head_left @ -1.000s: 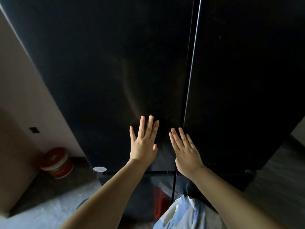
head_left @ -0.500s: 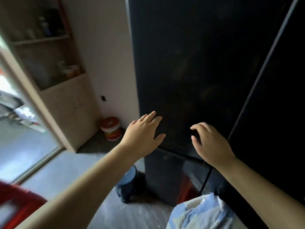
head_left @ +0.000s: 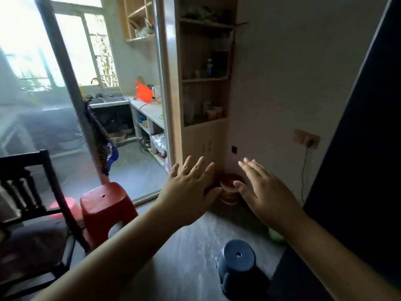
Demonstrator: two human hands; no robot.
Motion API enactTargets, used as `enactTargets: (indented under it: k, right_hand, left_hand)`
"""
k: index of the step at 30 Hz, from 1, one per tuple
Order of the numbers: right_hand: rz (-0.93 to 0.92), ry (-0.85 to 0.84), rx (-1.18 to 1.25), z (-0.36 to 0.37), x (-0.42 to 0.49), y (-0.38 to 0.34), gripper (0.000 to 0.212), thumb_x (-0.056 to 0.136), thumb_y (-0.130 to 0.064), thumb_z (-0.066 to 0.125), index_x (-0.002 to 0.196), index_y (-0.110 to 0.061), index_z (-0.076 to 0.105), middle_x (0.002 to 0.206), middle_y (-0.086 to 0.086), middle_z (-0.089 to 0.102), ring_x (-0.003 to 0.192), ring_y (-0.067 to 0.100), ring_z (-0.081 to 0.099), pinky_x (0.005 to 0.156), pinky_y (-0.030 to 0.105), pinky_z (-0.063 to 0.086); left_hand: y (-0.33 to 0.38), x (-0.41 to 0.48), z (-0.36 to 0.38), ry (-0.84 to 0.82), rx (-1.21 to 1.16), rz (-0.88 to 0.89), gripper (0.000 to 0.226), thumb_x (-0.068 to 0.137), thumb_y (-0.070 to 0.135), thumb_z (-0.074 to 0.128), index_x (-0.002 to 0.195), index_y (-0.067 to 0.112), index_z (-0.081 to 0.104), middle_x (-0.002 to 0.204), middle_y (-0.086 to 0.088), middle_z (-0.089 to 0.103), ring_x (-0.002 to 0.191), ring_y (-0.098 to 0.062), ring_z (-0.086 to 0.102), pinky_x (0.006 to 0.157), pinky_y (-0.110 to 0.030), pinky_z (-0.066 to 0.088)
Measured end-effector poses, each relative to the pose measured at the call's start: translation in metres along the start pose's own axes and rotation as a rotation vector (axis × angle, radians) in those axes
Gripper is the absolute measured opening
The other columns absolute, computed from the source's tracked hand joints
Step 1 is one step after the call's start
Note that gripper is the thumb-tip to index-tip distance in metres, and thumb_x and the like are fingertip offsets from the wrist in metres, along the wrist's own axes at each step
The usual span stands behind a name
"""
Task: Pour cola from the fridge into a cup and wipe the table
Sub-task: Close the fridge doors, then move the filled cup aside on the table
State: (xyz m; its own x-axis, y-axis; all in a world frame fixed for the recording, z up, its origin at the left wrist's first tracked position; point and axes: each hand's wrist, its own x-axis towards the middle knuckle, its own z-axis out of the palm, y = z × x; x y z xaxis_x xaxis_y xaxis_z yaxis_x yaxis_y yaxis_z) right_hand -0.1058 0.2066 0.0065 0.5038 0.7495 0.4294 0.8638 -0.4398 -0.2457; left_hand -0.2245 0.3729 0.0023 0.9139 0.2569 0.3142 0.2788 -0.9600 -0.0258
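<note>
The black fridge (head_left: 358,170) fills the right edge of the head view, its doors closed. My left hand (head_left: 191,190) and my right hand (head_left: 262,192) are both stretched out in front of me in mid-air, fingers straight and spread, holding nothing. Neither hand touches the fridge; both hover left of it, over the floor. No cola, cup or table is in sight.
A blue stool (head_left: 236,266) stands on the floor below my hands, a red stool (head_left: 106,207) and a black chair (head_left: 32,192) to the left. A red-lidded tub (head_left: 230,190) sits by a wooden cabinet (head_left: 204,105). A glass sliding door (head_left: 71,98) leads to a kitchen counter (head_left: 149,109).
My view has swung left, away from the fridge doors toward the room. Both hands have come off the fridge front and now hang open in the air.
</note>
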Motion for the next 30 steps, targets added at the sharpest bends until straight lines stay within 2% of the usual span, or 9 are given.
enactTargets:
  k: [4, 8, 11, 14, 19, 26, 30]
  right_hand:
    - [-0.123, 0.009, 0.084, 0.037, 0.045, -0.071, 0.06, 0.094, -0.05, 0.035, 0.146, -0.019, 0.032, 0.153, 0.001, 0.031, 0.141, 0.014, 0.023, 0.112, 0.03, 0.021]
    - [-0.252, -0.007, 0.156, 0.079, 0.075, -0.14, 0.071, 0.087, -0.057, 0.025, 0.143, -0.015, 0.037, 0.15, 0.004, 0.037, 0.138, 0.017, 0.03, 0.109, 0.031, 0.025]
    - [-0.357, -0.019, 0.197, 0.104, 0.094, -0.186, 0.062, 0.091, -0.052, 0.035, 0.14, -0.013, 0.042, 0.145, 0.006, 0.044, 0.134, 0.018, 0.036, 0.104, 0.029, 0.028]
    - [-0.476, -0.053, 0.258, 0.125, 0.108, -0.233, 0.059, 0.092, -0.047, 0.04, 0.137, -0.008, 0.045, 0.141, 0.011, 0.048, 0.131, 0.023, 0.042, 0.107, 0.035, 0.033]
    - [-0.665, -0.122, 0.364, 0.163, 0.119, -0.301, 0.07, 0.089, -0.053, 0.031, 0.138, -0.005, 0.043, 0.144, 0.015, 0.044, 0.133, 0.027, 0.039, 0.109, 0.038, 0.033]
    - [-0.879, -0.262, 0.526, 0.215, 0.132, -0.379, 0.061, 0.091, -0.048, 0.042, 0.138, -0.008, 0.044, 0.146, 0.012, 0.041, 0.136, 0.025, 0.036, 0.109, 0.038, 0.032]
    - [-1.032, -0.312, 0.578, 0.232, 0.145, -0.413, 0.075, 0.087, -0.059, 0.026, 0.138, -0.007, 0.044, 0.146, 0.012, 0.042, 0.136, 0.024, 0.036, 0.109, 0.042, 0.035]
  left_hand:
    - [-0.077, -0.031, -0.012, -0.005, -0.018, -0.149, 0.071, 0.091, 0.064, 0.015, 0.153, 0.03, 0.012, 0.162, 0.0, 0.006, 0.148, -0.024, 0.0, 0.117, -0.043, 0.006]
    - [-0.138, -0.078, -0.022, 0.035, 0.033, -0.288, 0.066, 0.094, 0.06, 0.025, 0.152, 0.032, 0.014, 0.161, 0.001, 0.01, 0.148, -0.023, 0.006, 0.118, -0.043, 0.011]
    - [-0.175, -0.115, -0.033, 0.012, 0.126, -0.425, 0.066, 0.095, 0.059, 0.027, 0.153, 0.03, 0.014, 0.161, -0.002, 0.01, 0.148, -0.024, 0.007, 0.118, -0.044, 0.011]
    - [-0.206, -0.15, -0.042, -0.005, 0.212, -0.559, 0.066, 0.096, 0.058, 0.026, 0.153, 0.028, 0.012, 0.161, -0.003, 0.009, 0.148, -0.024, 0.006, 0.118, -0.044, 0.01]
    - [-0.239, -0.204, -0.04, -0.03, 0.28, -0.779, 0.069, 0.095, 0.061, 0.02, 0.154, 0.026, 0.008, 0.162, -0.003, 0.008, 0.148, -0.022, 0.002, 0.117, -0.046, 0.008]
    - [-0.262, -0.267, -0.04, -0.041, 0.304, -1.109, 0.069, 0.097, 0.058, 0.018, 0.154, 0.024, -0.002, 0.162, -0.002, -0.003, 0.148, -0.02, -0.009, 0.117, -0.044, -0.004]
    - [-0.268, -0.284, -0.04, -0.038, 0.346, -1.285, 0.068, 0.097, 0.058, 0.016, 0.153, 0.025, -0.003, 0.162, -0.002, -0.004, 0.148, -0.019, -0.009, 0.117, -0.042, -0.004]
